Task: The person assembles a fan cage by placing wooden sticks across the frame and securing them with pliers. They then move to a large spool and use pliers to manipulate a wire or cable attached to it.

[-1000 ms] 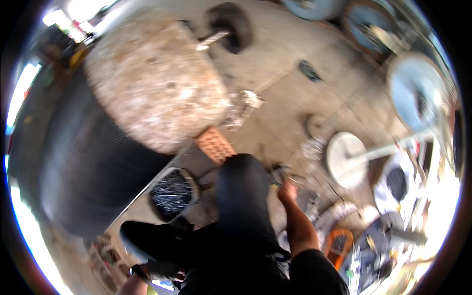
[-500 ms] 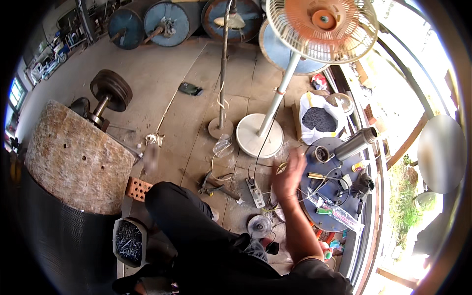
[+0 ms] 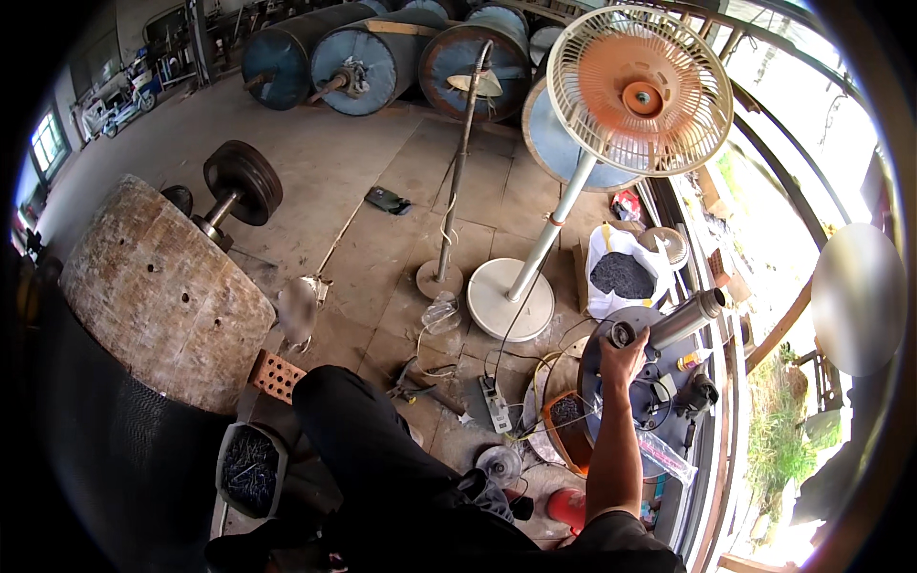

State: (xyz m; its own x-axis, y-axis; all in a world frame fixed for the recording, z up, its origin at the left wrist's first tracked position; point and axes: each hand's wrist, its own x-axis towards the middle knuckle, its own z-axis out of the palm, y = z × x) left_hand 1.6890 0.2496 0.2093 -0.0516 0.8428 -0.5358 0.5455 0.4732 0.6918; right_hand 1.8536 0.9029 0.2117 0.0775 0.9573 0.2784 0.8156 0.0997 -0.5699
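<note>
Right hand [image 3: 625,361]: gripping cup [image 3: 622,333] near surface's [image 3: 637,315] far edge
Left hand: unseen, cannot tell
Progress: cup grasped; whether raised, unclear

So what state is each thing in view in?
Right hand: fingers curled around the cup
Cup: upright, open-topped
Pedestal fan: standing; running or not, unclear
White sack: open, filled with dark bits
Grey bin: open, holding metal pieces
Orange container: open, dark bits inside
</note>
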